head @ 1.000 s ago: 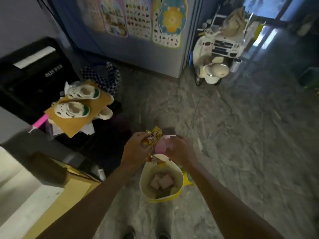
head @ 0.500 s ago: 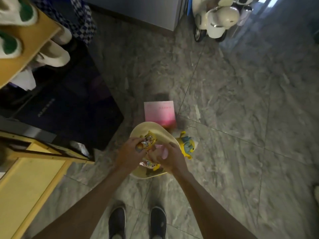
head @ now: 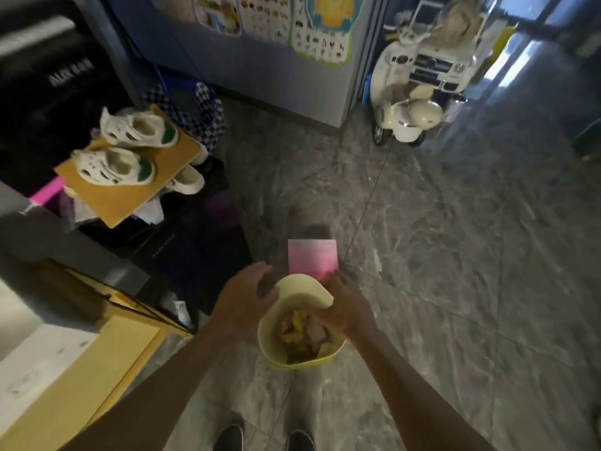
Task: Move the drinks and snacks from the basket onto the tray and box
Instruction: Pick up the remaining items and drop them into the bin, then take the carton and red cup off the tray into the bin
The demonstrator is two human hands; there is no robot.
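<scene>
A pale yellow basket (head: 270, 349) sits on the floor in front of my feet. Inside it lie yellow snack packets (head: 292, 325) and a pinkish packet (head: 317, 335). My left hand (head: 244, 299) hovers at the basket's left rim with fingers spread and nothing in it. Over the right rim, my right hand (head: 346, 309) reaches in, fingertips down among the packets; whether they grip one is hidden. A flat pink box (head: 312, 260) lies on the floor just beyond the basket. No tray is in view.
A black case (head: 195, 252) lies left of the basket, with a wooden board (head: 126, 196) holding white shoes (head: 113, 166) behind it. A yellow-edged cabinet (head: 97, 362) stands at lower left. A cream toy scooter (head: 406, 122) is parked at the back right. My shoes (head: 229, 437) show at the bottom.
My left hand held a yellow snack packet over the basket; now it is empty and beside the rim, and yellow packets lie inside. My right hand went deeper into the basket.
</scene>
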